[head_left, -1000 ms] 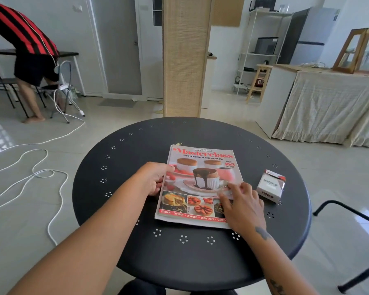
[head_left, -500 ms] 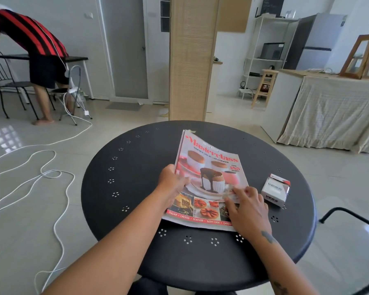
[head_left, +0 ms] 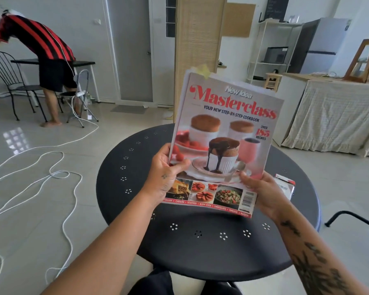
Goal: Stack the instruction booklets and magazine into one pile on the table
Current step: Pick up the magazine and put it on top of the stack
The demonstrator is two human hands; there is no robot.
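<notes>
Head-worn view, forward-down over table (head_left: 136, 209)

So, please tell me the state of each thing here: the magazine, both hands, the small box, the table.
magazine: lifted off the table, tilted upright, cover closed
left hand: grips its left edge
right hand: grips its lower right edge
small box: lying on the table
table: bears only the box

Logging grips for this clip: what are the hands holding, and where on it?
The magazine, raised off the table: left hand grips its left edge, right hand its lower right edge.
</notes>
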